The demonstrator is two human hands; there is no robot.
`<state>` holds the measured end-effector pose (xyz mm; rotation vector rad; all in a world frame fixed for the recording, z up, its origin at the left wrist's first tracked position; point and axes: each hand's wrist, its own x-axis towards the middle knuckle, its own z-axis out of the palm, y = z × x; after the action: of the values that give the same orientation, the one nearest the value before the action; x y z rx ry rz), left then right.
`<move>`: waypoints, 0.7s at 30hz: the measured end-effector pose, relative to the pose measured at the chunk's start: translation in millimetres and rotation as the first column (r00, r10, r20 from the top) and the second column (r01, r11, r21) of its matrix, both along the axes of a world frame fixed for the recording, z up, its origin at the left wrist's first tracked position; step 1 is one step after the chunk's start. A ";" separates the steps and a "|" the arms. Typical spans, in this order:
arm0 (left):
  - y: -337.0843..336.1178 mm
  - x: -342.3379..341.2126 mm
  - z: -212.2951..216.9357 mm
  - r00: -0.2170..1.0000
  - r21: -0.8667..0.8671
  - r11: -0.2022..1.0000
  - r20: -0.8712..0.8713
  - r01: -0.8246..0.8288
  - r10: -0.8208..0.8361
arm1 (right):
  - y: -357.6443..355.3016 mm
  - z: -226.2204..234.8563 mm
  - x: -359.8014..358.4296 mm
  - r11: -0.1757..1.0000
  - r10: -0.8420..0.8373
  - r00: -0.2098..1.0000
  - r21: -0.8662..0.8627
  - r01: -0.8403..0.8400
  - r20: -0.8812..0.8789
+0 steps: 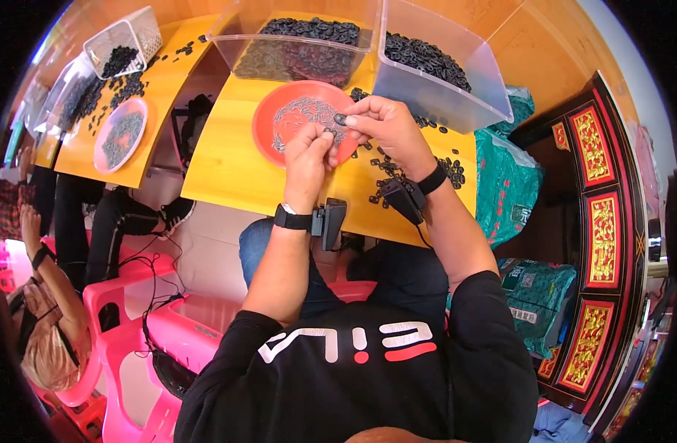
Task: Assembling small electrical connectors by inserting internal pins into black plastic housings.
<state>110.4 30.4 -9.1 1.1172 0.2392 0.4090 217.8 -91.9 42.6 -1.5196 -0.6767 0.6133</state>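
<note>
My right hand (392, 127) pinches a small black oval plastic piece (341, 119) between thumb and fingertips, above the right side of a red bowl. My left hand (307, 153) is closed in a pinch just left of it, and what its fingertips hold is too small to make out. The two hands are close together but apart. Beneath them, the red bowl (263, 127) holds many small silvery metal pins (298, 112). Loose black pieces (386, 168) lie on the yellow table beside and below my right hand.
Two clear plastic bins (239, 46) (493, 96) full of black pieces stand at the back of the yellow table (224, 159). Green sacks (504, 181) are on the right. On the left, another table bears a pink bowl (141, 122) and a white basket (148, 37); a person (54, 325) sits nearby.
</note>
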 end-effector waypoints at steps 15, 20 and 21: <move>-4.6 0.0 8.9 0.998 -0.044 0.998 -0.046 -0.046 0.044 | 4.9 -1.4 -0.9 0.999 0.021 0.999 0.039 -0.020 -0.037; -4.2 0.0 6.3 0.998 -0.035 0.999 -0.043 -0.041 0.039 | 4.6 -3.4 -0.2 0.999 0.029 0.999 0.031 -0.028 -0.044; -3.0 0.9 2.0 0.999 -0.013 1.000 -0.022 -0.028 0.028 | 4.5 -2.9 -0.5 0.999 0.028 0.999 0.032 -0.028 -0.025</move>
<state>111.3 27.4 -7.1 1.1070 0.2769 0.4196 217.3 -87.4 39.7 -1.4729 -0.6862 0.6394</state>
